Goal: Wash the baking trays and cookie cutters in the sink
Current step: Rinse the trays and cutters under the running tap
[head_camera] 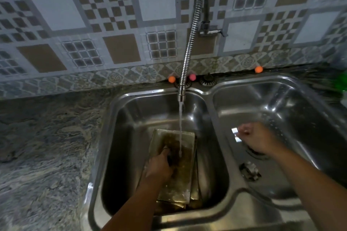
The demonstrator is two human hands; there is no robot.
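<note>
A stack of brownish baking trays lies in the left basin under running water from the tap spout. My left hand rests on the top tray with its fingers curled around something small and dark that I cannot make out. Over the right basin, my right hand pinches a shiny metal cookie cutter. Another metal cookie cutter lies on the floor of the right basin, near the drain.
A flexible metal tap hose hangs from the tiled wall. Small orange and pink balls sit along the back edge of the sink. A granite counter stretches to the left. Something green shows at the far right.
</note>
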